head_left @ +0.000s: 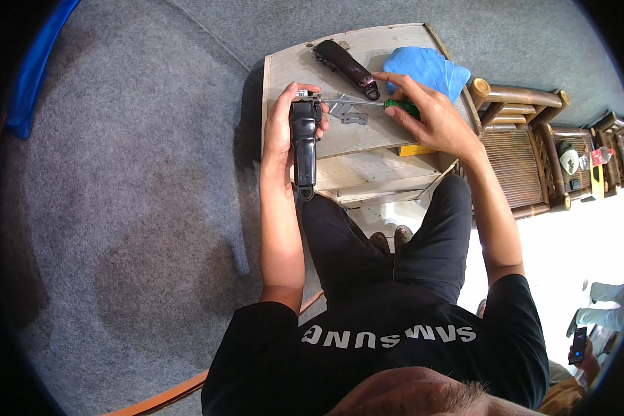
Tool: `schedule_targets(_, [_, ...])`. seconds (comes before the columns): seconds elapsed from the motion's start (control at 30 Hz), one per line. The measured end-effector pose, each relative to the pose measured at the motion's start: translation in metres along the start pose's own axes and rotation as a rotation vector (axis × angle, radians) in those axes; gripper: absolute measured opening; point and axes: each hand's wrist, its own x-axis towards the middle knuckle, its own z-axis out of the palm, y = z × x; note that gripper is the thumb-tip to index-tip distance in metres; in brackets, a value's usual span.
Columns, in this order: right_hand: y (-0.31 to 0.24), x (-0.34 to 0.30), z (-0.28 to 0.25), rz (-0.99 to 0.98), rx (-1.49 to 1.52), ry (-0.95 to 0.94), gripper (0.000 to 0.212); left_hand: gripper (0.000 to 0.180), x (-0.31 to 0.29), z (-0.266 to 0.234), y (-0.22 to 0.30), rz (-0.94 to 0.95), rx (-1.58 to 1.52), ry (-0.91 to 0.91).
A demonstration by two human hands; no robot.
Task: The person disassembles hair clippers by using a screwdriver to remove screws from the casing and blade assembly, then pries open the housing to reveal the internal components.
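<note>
My left hand (277, 135) grips a black hair clipper (304, 142) upright in the picture, its blade end at the top near my thumb and fingertips. In my right hand (438, 119) is a screwdriver with a green handle (410, 109); its thin metal shaft reaches left to the clipper's blade end. Whether the tip sits on a screw is too small to tell. Below the shaft, flat metal pieces (354, 118) lie on the wooden table (284, 69). A dark maroon hair clipper (344, 64) rests beyond them, close to my right fingertips.
A folded blue cloth (423, 69) lies at the table's far right. Under the tabletop, a yellow object (414, 150) shows in an open shelf. Bamboo chairs (513, 166) stand to the right, with a bottle (601, 157) on one. At lower right another person's hand holds a phone (578, 345).
</note>
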Motion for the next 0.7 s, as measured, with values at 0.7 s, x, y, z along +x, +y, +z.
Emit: schedule_targets(0.7, [0.007,0.010,0.005,-0.100,0.051,0.056,0.027,0.045,0.005,-0.017,0.001,-0.043,-0.198,-0.077])
